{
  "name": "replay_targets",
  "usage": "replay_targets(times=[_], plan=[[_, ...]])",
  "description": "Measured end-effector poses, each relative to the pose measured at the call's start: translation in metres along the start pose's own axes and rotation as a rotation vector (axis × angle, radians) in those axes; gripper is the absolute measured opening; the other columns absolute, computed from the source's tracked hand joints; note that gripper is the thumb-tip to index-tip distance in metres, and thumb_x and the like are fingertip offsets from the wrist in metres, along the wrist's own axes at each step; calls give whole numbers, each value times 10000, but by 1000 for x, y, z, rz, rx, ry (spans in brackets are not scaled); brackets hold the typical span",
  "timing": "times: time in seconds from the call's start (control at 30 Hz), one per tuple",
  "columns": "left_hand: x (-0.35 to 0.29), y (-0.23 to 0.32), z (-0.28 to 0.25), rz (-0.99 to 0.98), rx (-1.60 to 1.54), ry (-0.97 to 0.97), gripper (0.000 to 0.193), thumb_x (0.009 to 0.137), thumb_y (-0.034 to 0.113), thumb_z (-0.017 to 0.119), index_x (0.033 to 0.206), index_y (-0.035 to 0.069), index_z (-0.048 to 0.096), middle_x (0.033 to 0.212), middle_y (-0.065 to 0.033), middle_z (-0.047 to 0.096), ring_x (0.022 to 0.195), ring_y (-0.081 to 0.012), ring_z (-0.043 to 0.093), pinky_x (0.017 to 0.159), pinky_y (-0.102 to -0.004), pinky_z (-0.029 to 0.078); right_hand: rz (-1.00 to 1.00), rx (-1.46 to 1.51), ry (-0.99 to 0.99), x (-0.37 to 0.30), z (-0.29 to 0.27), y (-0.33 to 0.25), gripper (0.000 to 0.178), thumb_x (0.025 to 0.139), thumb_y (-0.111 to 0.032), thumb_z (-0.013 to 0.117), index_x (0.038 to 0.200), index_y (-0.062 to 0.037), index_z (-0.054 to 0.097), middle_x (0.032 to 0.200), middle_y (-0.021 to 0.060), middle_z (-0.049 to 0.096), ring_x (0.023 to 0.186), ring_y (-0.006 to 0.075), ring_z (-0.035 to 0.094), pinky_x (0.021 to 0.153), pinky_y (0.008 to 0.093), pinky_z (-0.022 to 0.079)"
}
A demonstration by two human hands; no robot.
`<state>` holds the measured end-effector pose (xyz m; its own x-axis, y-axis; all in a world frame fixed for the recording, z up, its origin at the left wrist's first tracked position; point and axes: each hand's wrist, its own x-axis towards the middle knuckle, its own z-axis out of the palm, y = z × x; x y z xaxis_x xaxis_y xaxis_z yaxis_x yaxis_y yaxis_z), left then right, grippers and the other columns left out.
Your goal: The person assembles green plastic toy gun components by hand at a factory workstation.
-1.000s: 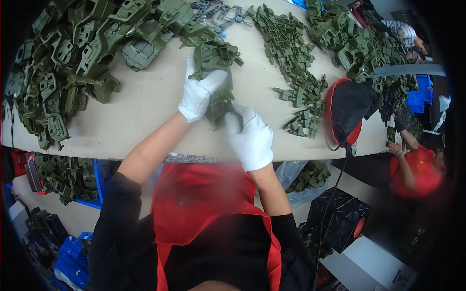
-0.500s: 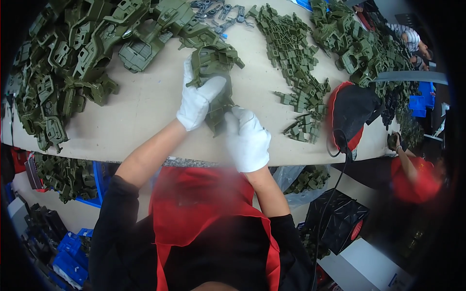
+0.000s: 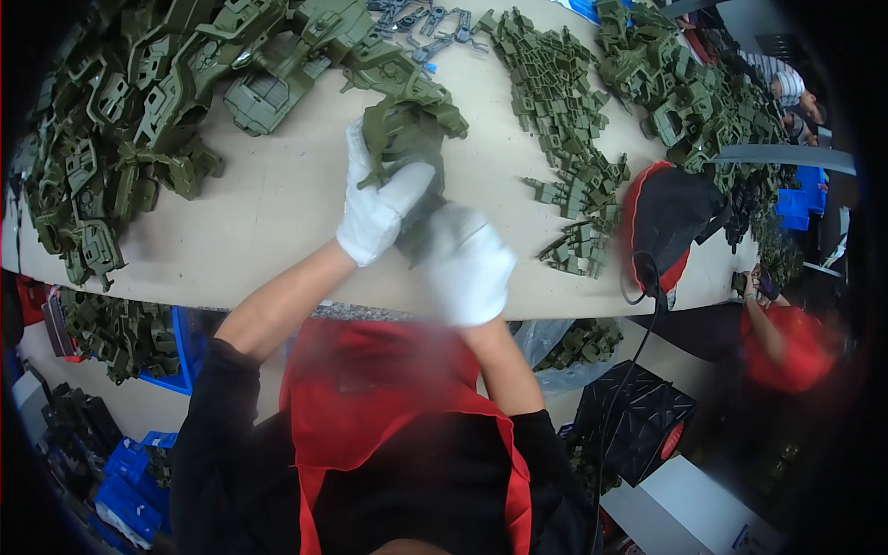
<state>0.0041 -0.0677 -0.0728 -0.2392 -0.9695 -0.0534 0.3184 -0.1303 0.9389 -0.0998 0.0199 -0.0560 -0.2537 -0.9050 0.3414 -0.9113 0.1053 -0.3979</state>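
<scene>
My left hand [image 3: 377, 211], in a white glove, grips an olive-green moulded plastic part [image 3: 414, 139] over the table's near half, with the thumb across its front. The part is tilted, and its lower end is blurred. My right hand [image 3: 469, 270], gloved in white too, is at that lower end. Its fingers look curled in, but motion smears them, and any small piece in them is hidden. A large heap of green plastic parts [image 3: 171, 102] lies to the left. Many small green pieces [image 3: 553, 97] are spread to the right of my hands.
Grey jointed pieces [image 3: 444, 35] lie at the far side. A black and red cloth item [image 3: 673, 220] with a cable sits near the right edge, before another green heap [image 3: 666, 88]. Below the table are a blue bin [image 3: 187, 350] and a black box [image 3: 634, 407]. A person in red [image 3: 791, 342] works at right.
My right hand has shifted slightly and its fingers are more blurred. The green part has turned a little in my left hand, which has dropped slightly.
</scene>
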Motion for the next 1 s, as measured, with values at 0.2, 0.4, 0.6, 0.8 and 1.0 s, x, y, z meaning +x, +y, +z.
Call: replay_targets(times=[0.2, 0.4, 0.6, 0.8, 1.0], plan=[[7, -2, -5, 8, 8, -36, 599, 803, 71, 654, 1325, 66, 361, 1103, -94, 575, 963, -159, 573, 843, -311, 489, 30, 182, 135, 1, -2, -1, 121, 836, -140, 700, 881, -48, 637, 808, 149, 684, 703, 346, 667, 611, 397, 545], [39, 27, -16, -121, -256, -4, 469, 799, 84, 703, 1231, 42, 524, 1037, -69, 641, 898, -167, 625, 777, -301, 523, 179, 538, -733, 104, -35, 23, 319, 823, -290, 691, 1015, -37, 720, 880, 137, 722, 771, 231, 685, 732, 313, 524], [60, 27, -50, -248, -667, -127, 721, 831, 606, 616, 1239, 16, 545, 1058, -145, 656, 934, -287, 662, 789, -442, 583, 114, 171, -376, 184, 32, -10, 452, 770, -404, 689, 1148, -155, 692, 1057, 133, 705, 950, 287, 674, 860, 359, 512], [52, 39, -43, -90, -433, -123, 1019, 696, 883, 459, 1310, 72, 501, 1049, -103, 640, 909, -260, 653, 759, -415, 577, 63, 13, -342, 188, 45, 10, 412, 755, -330, 682, 1138, -180, 692, 1078, 128, 694, 976, 310, 661, 869, 371, 509], [49, 22, -30, -44, -323, -162, 986, 760, 823, 485, 1412, 89, 399, 1290, -63, 517, 1133, -193, 512, 994, -369, 431, 346, 716, -74, 120, -35, 34, 344, 782, -124, 695, 1120, -62, 695, 922, 81, 719, 791, 135, 657, 739, 263, 518]])
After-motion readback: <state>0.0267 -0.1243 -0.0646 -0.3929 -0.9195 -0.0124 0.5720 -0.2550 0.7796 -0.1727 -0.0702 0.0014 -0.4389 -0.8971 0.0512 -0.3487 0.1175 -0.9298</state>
